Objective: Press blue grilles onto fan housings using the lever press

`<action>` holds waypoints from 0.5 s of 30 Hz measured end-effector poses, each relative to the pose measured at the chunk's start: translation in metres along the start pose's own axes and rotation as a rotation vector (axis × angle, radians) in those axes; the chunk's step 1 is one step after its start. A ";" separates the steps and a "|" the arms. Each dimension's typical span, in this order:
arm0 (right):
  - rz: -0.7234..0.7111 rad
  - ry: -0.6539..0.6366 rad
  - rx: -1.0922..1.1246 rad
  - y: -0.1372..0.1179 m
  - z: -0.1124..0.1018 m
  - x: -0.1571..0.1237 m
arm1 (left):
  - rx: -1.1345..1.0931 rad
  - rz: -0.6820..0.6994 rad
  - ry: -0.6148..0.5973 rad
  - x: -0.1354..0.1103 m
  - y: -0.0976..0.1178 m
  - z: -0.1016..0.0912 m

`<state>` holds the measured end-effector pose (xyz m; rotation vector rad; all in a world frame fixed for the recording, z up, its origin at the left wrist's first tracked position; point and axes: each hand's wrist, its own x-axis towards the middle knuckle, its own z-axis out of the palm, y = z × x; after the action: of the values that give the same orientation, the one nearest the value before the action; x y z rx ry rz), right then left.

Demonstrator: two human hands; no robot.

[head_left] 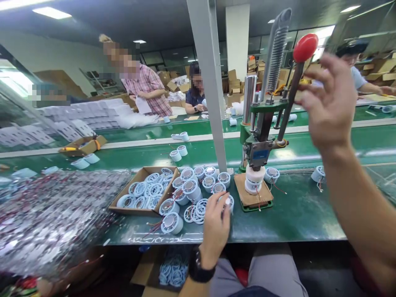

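My left hand (215, 222) is closed, its fingers on the rim and top of a light blue round housing (229, 203) on the bench. To its left stand several similar housings (191, 188) with silver centres and thin wires, beside a small pile of loose light blue rings (200, 209). My right hand (332, 101) is raised and slightly blurred, fingers apart, beside the red-knobbed lever (291, 95) of a green hand press (258, 136); whether it touches the lever I cannot tell. Beneath the ram, a white round piece (253, 185) sits on the press's wooden base plate (239, 187).
A cardboard box (136, 211) of light blue rings stands left of the housings. Farther left lies a blurred heap of wired silver parts (62, 214). A grey post (210, 82) rises behind the bench. Several people work beyond the green conveyor (148, 152). Another box (145, 268) sits below.
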<state>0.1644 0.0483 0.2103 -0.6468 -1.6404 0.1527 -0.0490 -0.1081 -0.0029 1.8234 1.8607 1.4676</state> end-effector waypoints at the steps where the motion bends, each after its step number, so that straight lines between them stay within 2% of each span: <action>1: -0.013 0.092 0.047 0.005 0.009 -0.023 | 0.075 0.001 0.043 -0.008 -0.013 -0.012; 2: -0.006 0.165 0.069 0.010 0.018 -0.053 | 0.147 -0.002 0.080 -0.014 -0.027 -0.022; 4: 0.065 0.180 0.061 0.019 0.035 -0.119 | 0.271 -0.002 0.105 -0.024 -0.050 -0.036; 7: 0.329 -0.009 -0.016 0.033 0.061 -0.196 | 0.413 0.018 0.083 -0.030 -0.069 -0.040; 10: 0.441 -0.090 -0.042 0.044 0.082 -0.223 | 0.506 0.054 0.061 -0.029 -0.073 -0.037; 15: 0.449 0.013 -0.133 0.048 0.093 -0.225 | 0.553 0.130 0.060 -0.020 -0.076 -0.039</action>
<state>0.0999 0.0022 -0.0246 -1.1107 -1.4804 0.3653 -0.1223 -0.1282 -0.0467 2.1802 2.3978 1.1191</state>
